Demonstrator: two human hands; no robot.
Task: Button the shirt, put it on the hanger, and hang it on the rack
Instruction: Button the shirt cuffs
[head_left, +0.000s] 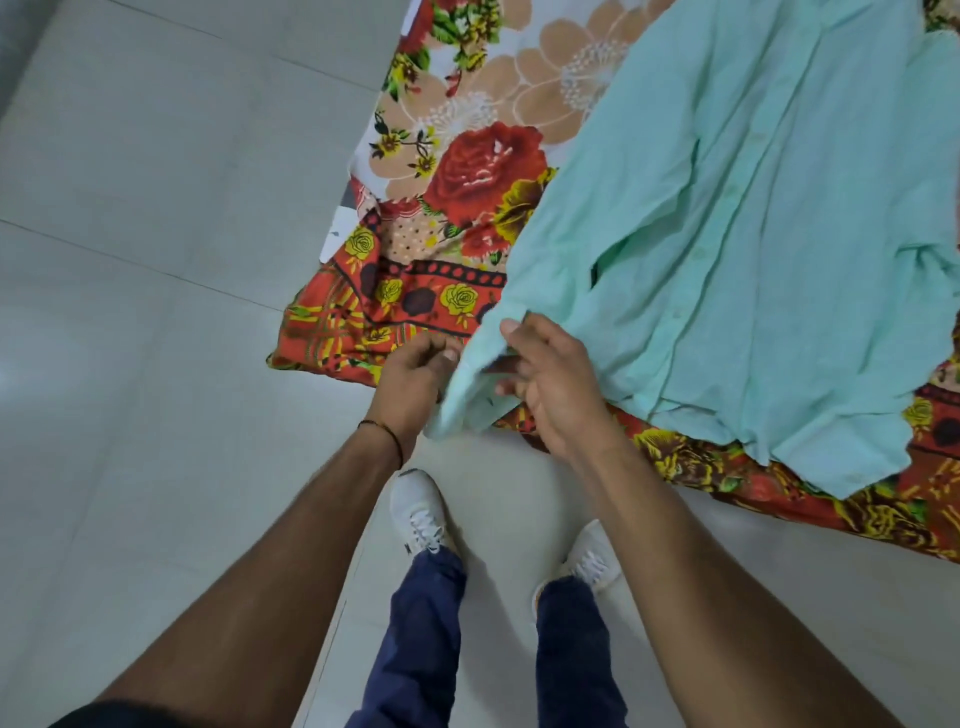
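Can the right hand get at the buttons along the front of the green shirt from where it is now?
Probably yes. The right hand already holds the shirt at its sleeve end, and the button strip lies uncovered on the bedsheet, with nothing between.

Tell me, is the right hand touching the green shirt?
Touching. The head view shows the right hand with its fingers curled over the edge of the shirt near the cuff.

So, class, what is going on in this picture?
A person stands at a bed edge, working on a mint green shirt that lies spread on a floral bedsheet. Both hands hold the sleeve cuff hanging off the edge: the left hand pinches one side, the right hand the other. No hanger or rack is in view.
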